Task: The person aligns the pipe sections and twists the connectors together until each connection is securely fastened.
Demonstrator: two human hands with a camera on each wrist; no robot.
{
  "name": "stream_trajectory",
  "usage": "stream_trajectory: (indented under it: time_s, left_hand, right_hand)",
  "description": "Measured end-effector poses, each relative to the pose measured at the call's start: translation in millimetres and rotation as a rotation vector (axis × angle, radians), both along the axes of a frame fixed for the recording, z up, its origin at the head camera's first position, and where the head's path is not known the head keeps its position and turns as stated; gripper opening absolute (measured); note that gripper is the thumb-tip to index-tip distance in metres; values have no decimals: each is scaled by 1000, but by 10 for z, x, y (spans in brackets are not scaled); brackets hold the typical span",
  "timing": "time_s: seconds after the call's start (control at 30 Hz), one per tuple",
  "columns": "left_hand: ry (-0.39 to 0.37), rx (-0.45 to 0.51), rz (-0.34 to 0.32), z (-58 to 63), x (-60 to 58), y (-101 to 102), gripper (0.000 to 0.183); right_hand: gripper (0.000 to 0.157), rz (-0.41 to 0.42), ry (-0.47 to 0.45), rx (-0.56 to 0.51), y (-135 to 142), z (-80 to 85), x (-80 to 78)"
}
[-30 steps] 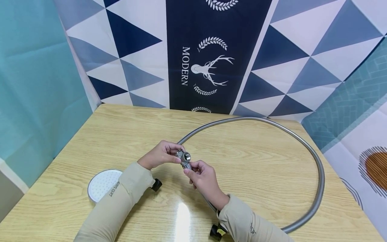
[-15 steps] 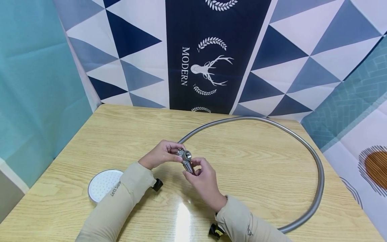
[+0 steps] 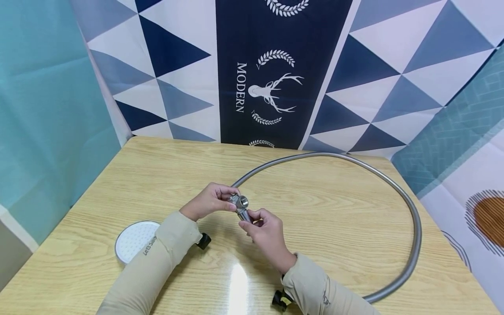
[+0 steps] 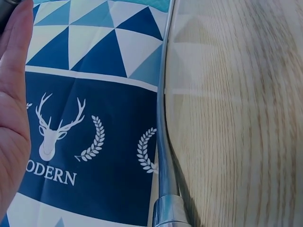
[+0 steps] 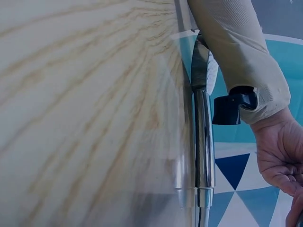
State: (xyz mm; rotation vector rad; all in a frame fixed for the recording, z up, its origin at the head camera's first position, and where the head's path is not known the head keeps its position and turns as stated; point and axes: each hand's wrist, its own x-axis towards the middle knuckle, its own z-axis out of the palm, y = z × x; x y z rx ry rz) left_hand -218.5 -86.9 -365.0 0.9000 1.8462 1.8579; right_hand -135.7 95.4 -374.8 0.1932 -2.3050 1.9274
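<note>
My left hand [image 3: 210, 202] pinches a small chrome pipe fitting [image 3: 240, 201] between thumb and fingers, above the middle of the table. One round port of the fitting faces up. Just below it, my right hand [image 3: 268, 234] pinches the metal connector end [image 3: 244, 215] of a hose at the fitting. The grey flexible hose [image 3: 418, 236] loops across the right of the table and passes under my right forearm. A hand shower [image 3: 135, 240] lies at the left, partly hidden by my left sleeve; its chrome handle [image 5: 205, 142] joins the hose in the right wrist view.
The wooden table [image 3: 169, 162] ends at a patterned cloth [image 3: 185, 48] behind and a teal cloth [image 3: 43, 87] at the left. Black wrist mounts [image 3: 203, 241] sit under both sleeves. The hose reaches the table's back edge.
My right hand's fingers have shifted slightly on the connector, first down and apart, then back. The fitting has tilted a little and returned; my left hand stays nearly still.
</note>
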Motion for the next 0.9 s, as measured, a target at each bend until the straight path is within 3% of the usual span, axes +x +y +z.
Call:
stream_trajectory:
  time_s: [0.17, 0.33, 0.6, 0.9]
  left_hand:
    - [-18, -51, 12, 13, 12, -16, 33]
    - [-102, -164, 73, -26, -12, 8, 32]
    - [-269, -351, 194, -121, -59, 45, 27]
    - [-325, -491, 197, -172, -102, 98, 17]
  right_hand:
    - [17, 66, -21, 75, 29, 0, -21]
    - [22, 113, -84, 194, 79, -50, -114]
    - [34, 285, -124, 501, 159, -84, -194]
    - [27, 345, -108, 650, 203, -152, -218]
